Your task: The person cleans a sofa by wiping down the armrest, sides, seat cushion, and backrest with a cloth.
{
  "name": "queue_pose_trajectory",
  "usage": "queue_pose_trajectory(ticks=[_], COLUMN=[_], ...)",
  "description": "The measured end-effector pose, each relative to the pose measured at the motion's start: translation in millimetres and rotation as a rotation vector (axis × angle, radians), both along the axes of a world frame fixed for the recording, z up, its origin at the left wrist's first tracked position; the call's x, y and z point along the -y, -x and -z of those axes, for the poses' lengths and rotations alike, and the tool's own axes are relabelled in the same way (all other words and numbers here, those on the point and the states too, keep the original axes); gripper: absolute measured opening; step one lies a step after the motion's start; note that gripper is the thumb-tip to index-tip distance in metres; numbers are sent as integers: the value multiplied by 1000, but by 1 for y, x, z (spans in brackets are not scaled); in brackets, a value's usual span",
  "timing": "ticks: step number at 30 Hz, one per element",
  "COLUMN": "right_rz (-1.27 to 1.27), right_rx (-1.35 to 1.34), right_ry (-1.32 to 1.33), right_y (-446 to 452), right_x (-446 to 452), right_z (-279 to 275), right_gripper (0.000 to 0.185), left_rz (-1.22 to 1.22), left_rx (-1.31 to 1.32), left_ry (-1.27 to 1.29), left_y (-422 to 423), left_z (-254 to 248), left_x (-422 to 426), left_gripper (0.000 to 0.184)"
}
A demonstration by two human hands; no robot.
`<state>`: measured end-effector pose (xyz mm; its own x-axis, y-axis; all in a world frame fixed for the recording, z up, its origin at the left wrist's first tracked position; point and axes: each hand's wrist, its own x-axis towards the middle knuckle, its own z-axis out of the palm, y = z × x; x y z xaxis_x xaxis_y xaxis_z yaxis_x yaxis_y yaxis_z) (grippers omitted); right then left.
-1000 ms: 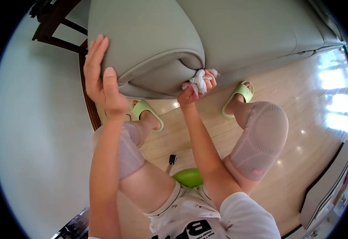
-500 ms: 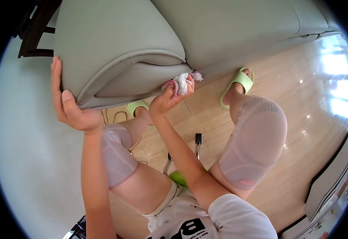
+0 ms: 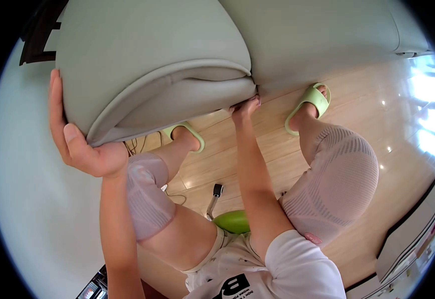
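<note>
"What took up the most room?"

"The grey sofa [image 3: 322, 37], across the top. Its rounded armrest [image 3: 152, 37] filled the upper left, and the piped front edge curved above a creased panel. Half a second earlier, its inner corner sat further left in view."

"And below that?"

"The pale wooden floor [image 3: 357, 117] and the person's two knees in ribbed sleeves [image 3: 334, 174], set apart. A pair of light green slippers [image 3: 317, 99] was on the feet, one partly hidden under the armrest's lower edge."

"The left hand [image 3: 80, 142]?"

"At the armrest's outer lower corner, as before. The fingers lay along the side, the thumb stood well apart from them near the front edge, and the palm was beneath."

"The right hand [image 3: 246, 106]?"

"That had changed. Earlier it showed in front of the panel with a bunched white-and-pink cloth. Now it was at the armrest's inner lower corner, fingertips out of sight, so I couldn't tell how tightly they closed."

"And the cloth?"

"Hidden; I couldn't make out whether that hand held it."
</note>
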<state>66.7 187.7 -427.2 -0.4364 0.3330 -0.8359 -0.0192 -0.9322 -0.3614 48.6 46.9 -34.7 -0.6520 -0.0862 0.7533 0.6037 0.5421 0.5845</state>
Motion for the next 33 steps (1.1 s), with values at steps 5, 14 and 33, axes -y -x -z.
queue_pose_trajectory(ticks=[5, 14, 33], right_rz=[176, 193, 137], right_rx=[-35, -107, -63], right_ry=[-146, -520, -65], right_y=[5, -15, -6], right_x=[9, 47, 68], right_z=[-68, -291, -140], right_gripper=[8, 44, 25], left_rz=[44, -9, 27], left_rx=[-50, 8, -17], left_ry=[69, 43, -55], left_y=[4, -5, -1], left_z=[0, -9, -3], left_x=[7, -4, -1], left_gripper=[60, 59, 55])
